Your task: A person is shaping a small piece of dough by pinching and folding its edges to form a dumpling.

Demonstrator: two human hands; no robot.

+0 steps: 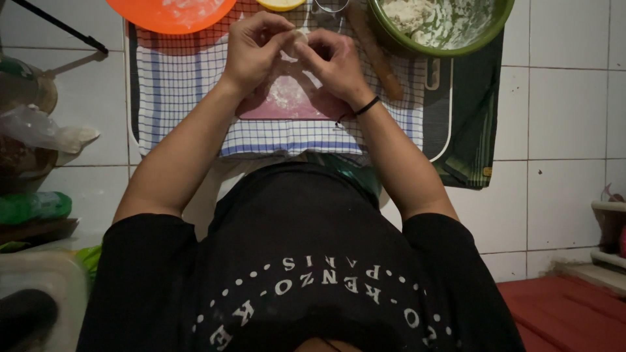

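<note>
At the far left edge we see a clear plastic bag (pixel 39 127), crumpled, lying on dark things. Below it sits a green wrapped packet (pixel 32 205), rounded and shiny. We see no labels, signs or screens elsewhere.

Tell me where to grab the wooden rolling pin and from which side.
Judging by its pose, grip the rolling pin near its lower, free end, coming from the right hand side. Its upper end is tucked beside the green bowl, and it lies diagonally on the checked cloth.
</note>
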